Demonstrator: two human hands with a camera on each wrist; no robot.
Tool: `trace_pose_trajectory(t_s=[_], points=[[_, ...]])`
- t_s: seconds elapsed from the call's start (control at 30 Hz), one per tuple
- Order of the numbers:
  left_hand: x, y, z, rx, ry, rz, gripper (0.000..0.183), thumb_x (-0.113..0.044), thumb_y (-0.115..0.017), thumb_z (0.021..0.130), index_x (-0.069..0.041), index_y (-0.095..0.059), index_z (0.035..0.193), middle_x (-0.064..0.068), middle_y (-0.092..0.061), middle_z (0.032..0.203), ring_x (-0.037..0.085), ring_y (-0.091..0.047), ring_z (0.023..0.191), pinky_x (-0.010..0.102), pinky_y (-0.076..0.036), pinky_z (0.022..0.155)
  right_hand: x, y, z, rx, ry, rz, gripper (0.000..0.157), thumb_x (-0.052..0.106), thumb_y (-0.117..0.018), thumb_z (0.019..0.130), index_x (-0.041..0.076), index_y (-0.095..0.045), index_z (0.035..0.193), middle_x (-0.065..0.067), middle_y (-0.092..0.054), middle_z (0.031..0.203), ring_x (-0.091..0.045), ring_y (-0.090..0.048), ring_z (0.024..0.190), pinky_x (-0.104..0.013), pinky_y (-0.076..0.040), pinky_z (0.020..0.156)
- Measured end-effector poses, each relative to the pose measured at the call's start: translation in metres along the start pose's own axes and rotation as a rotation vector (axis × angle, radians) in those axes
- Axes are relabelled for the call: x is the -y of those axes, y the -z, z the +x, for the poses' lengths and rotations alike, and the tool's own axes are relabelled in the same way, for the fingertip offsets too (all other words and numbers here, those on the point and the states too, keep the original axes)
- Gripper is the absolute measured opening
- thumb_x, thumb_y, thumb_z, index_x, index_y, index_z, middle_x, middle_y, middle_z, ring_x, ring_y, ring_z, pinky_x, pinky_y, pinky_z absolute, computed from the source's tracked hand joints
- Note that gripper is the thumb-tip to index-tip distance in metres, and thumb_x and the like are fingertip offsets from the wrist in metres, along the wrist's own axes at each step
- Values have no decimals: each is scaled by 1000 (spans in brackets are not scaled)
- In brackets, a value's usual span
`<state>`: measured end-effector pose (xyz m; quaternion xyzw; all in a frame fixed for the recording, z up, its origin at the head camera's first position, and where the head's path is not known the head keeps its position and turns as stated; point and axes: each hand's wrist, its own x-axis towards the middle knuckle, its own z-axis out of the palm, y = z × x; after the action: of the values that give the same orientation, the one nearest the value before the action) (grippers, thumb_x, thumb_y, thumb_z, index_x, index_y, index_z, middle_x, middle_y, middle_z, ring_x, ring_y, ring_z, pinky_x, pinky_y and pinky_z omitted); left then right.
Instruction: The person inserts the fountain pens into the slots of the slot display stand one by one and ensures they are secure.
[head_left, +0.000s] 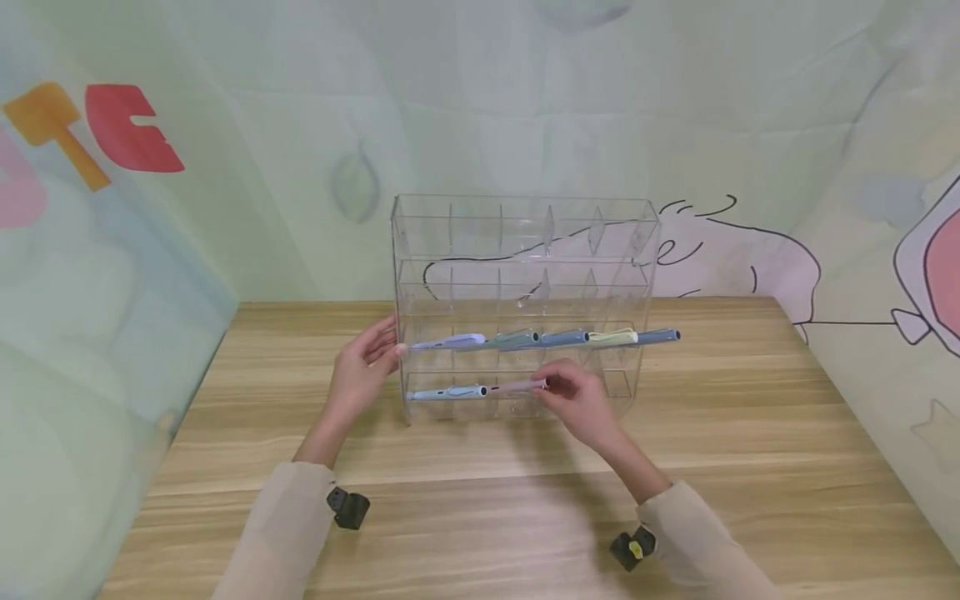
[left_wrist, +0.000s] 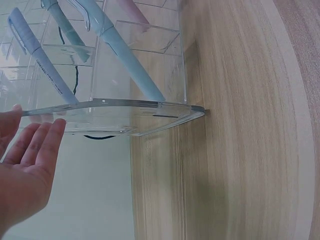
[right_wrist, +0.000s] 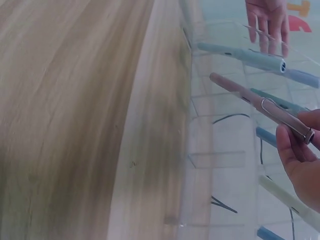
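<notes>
A clear acrylic rack (head_left: pixel 521 310) with several tiers of compartments stands upright on the table. My left hand (head_left: pixel 360 371) holds its left side panel at the front edge; in the left wrist view the fingers (left_wrist: pixel 42 142) lie along the outside, the thumb at the edge. Between the thumb and fingers of my right hand (head_left: pixel 581 400) is the cap end of a dusty-pink pen (right_wrist: pixel 255 103), slanting over the lowest tier, right of a light-blue pen (head_left: pixel 447 392). One tier up lie a lavender pen (head_left: pixel 450 342), a green pen (head_left: pixel 517 339), blue pens (head_left: pixel 566 338) and a cream pen (head_left: pixel 613 337).
The wooden table (head_left: pixel 480 517) extends in front of the rack and to both sides. Behind it hangs a printed cloth backdrop (head_left: pixel 300 150). The rightmost blue pen (head_left: pixel 660 335) sticks out past the rack's right side in the head view.
</notes>
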<state>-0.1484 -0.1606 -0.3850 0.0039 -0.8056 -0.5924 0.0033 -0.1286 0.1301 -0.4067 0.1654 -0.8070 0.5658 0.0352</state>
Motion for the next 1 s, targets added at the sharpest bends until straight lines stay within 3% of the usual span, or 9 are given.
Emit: trace_pose_trajectory(t_s=[0.43,0.7,1.0], points=[[0,0,0,0,-6,8,48,-9,-54,92,-8,-39,138,20,-50,128,30,-52,112,22,-52,84,31,-11,-2,22,-7,-51,16,-16,-63,76,-14,-60,92,-22,-58,86,-26,-54,77,-26,-55,70],[1,0,0,1,-4,4,48,-9,-54,92,-8,-39,138,19,-50,129,30,-52,112,22,-52,83,-7,-12,2,72,65,-37,20,-10,-65,78,-7,-63,98,-16,-61,94,-26,-58,84,-28,-56,77],[3,0,2,-5,1,5,48,-7,-54,92,-8,-39,137,18,-51,128,28,-53,111,20,-52,81,-8,-6,2,94,126,-34,22,-14,-63,77,-11,-61,99,-21,-60,96,-32,-60,87,-32,-56,77]])
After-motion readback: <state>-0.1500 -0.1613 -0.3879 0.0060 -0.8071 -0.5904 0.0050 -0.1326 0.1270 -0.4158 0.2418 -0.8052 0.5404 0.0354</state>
